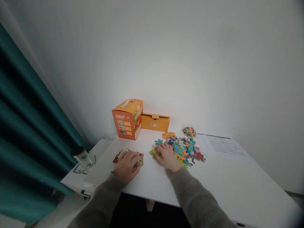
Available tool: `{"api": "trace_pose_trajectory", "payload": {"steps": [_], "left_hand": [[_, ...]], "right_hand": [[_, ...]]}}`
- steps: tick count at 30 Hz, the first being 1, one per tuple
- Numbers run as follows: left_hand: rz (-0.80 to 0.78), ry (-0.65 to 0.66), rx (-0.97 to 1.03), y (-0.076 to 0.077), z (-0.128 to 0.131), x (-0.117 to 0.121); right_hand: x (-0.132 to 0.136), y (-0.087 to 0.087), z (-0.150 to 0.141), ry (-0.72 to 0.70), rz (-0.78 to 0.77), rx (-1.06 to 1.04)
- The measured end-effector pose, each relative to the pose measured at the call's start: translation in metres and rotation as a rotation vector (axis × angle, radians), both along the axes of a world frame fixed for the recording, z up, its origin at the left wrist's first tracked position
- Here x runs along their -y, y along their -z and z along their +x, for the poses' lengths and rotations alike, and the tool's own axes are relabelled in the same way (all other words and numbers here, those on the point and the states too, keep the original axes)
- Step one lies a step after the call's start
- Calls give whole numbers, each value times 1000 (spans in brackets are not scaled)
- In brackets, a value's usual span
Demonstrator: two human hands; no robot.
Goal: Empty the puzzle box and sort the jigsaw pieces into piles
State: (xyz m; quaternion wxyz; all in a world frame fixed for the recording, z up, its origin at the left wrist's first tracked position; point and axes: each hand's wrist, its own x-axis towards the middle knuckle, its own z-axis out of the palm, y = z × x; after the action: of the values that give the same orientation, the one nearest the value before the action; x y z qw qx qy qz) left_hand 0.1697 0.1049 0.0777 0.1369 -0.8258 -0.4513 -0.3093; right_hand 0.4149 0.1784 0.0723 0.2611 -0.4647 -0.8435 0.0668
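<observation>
My left hand (127, 166) curls over a small heap of multicoloured jigsaw puzzle pieces (142, 160) at the left of the white table. Its fingers and thumb close around part of that heap and cover much of it. My right hand (168, 157) reaches to the near-left edge of a larger spread of loose puzzle pieces (182, 148). Its thumb and bent fingers close on yellow-green puzzle pieces (153, 152), partly hidden under the hand. A teal piece (159, 142) lies just beyond its fingertips.
An orange puzzle box (125, 122) and a flat orange carton (155, 123) stand against the wall. Beyond the spread are orange pieces (168, 135) and another pile (189, 131). Printed paper (223, 147) lies right. A lidded glass bottle (85, 158) and eyeglasses (80, 171) are left.
</observation>
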Motion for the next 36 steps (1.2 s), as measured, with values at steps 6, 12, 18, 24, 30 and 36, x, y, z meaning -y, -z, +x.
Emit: {"api": "trace_pose_trajectory", "payload": {"steps": [6,12,18,24,30,36], "left_hand": [[-71,5,-107,-13,-3,-7],[-102,27,-56,-9,0,-8],[-117,-18,333,-16,15,-14],[-334,117,442,-32,36,-37],[-356,150,330,-38,16,-42],[-222,-92,672,-36,-39,-40]], "right_hand": [[15,5,-10,81,81,125],[9,-4,-5,25,-69,-238],[18,-18,-5,-450,-873,-1324],[29,-12,-18,-575,-1149,-1384],[18,1,-31,-218,-666,-1070],[12,9,-67,-89,-462,-733]]}}
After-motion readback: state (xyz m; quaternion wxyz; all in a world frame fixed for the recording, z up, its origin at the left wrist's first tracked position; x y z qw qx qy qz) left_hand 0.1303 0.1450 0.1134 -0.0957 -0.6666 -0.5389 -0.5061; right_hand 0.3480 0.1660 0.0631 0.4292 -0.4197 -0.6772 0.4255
